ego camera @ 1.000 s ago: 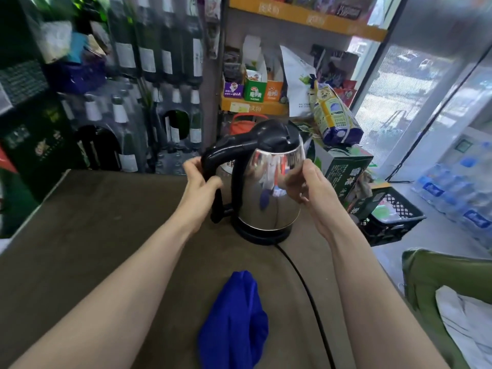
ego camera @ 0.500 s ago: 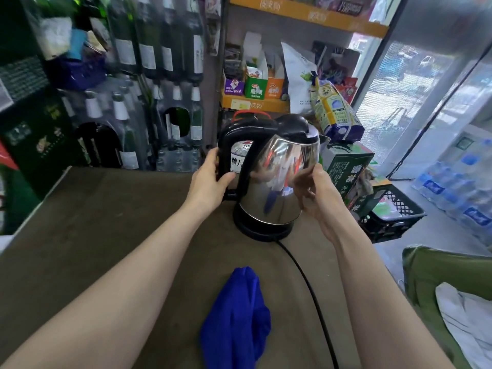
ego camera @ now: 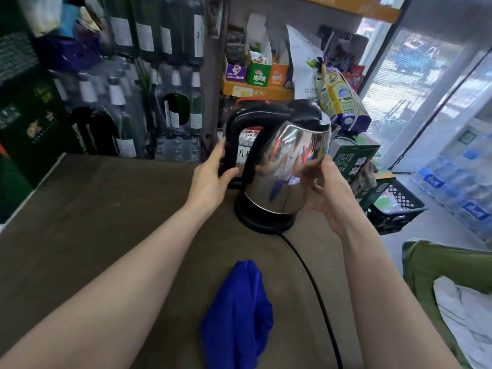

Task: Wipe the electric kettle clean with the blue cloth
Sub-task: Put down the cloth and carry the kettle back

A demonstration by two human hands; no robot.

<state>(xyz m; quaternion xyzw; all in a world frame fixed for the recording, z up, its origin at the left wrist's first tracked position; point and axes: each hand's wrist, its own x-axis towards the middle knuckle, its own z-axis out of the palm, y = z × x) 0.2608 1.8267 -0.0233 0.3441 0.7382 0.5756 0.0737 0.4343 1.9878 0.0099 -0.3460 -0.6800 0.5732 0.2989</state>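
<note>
The left hand (ego camera: 213, 179) clasped the electric kettle (ego camera: 282, 166) by its black handle, the right hand (ego camera: 326, 187) braced its steel wall, fingers clamped, apparently for inspection. The blue cloth (ego camera: 239, 315) lay unused on the counter (ego camera: 106, 209) (beside the power cord (ego camera: 314, 288)).

Kettle: steel electric kettle (ego camera: 287, 166) tilted on its black base (ego camera: 266, 222), standing on the brown bench (ego camera: 93, 209).
Left hand (ego camera: 213, 179): wrapped around the black handle.
Right hand (ego camera: 327, 193): fingers pressed on the steel wall.
Blue cloth (ego camera: 239, 315): crumpled, lying near the bench's front edge, untouched.
Cord (ego camera: 314, 286): running just beside the cloth.
</note>
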